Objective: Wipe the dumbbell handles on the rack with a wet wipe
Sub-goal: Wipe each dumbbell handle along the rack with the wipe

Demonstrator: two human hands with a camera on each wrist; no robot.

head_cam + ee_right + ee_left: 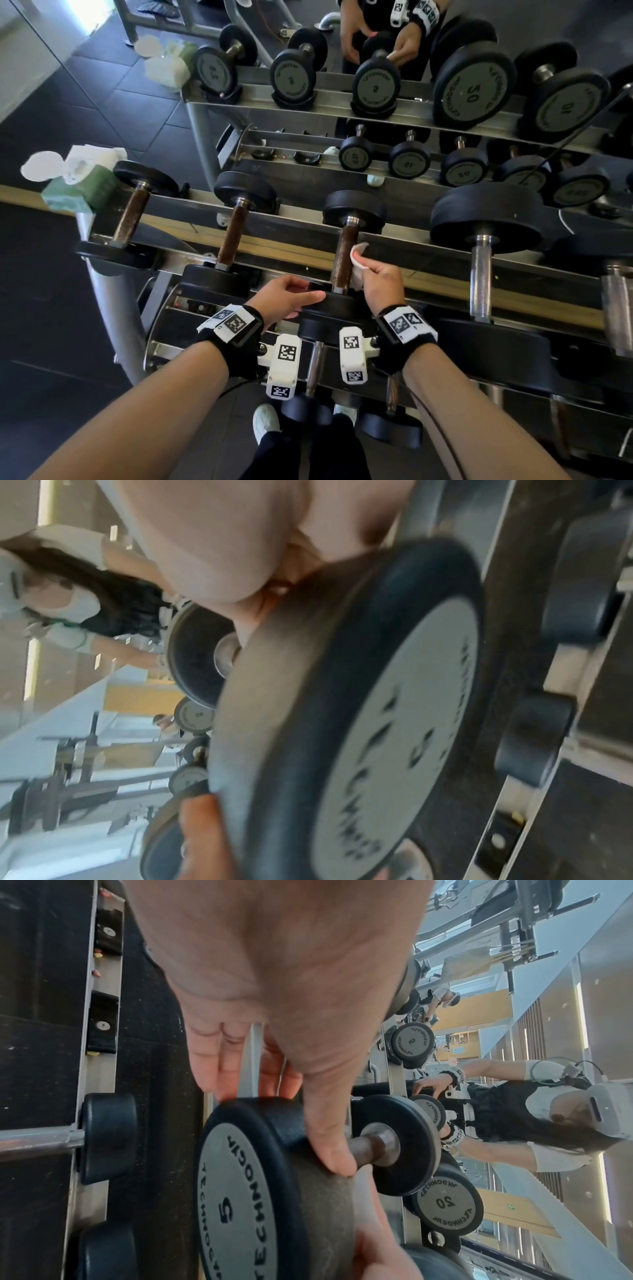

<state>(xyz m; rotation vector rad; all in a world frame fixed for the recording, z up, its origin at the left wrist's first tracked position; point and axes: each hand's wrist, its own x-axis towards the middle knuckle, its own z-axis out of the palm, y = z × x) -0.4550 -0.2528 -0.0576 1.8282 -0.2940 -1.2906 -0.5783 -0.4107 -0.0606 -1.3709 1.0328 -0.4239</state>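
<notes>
On the rack's top tier (445,274), the third dumbbell from the left has a rusty brown handle (344,260). My right hand (368,270) pinches a white wet wipe (359,257) and presses it against the right side of that handle. My left hand (301,294) grips the dumbbell's near head (342,306), thumb on top and fingers curled over the far edge. In the left wrist view the left hand (308,1096) clasps the rim of the head marked 5 (240,1191). The right wrist view is blurred; the right hand (240,561) sits above the same head (359,710) and the wipe is hidden.
A green wet-wipe pack (82,185) sits at the rack's left end. Two brown-handled dumbbells (236,233) lie to the left and a large chrome-handled one (483,274) to the right. Smaller dumbbells (315,370) fill the lower tier. A mirror behind reflects the rack.
</notes>
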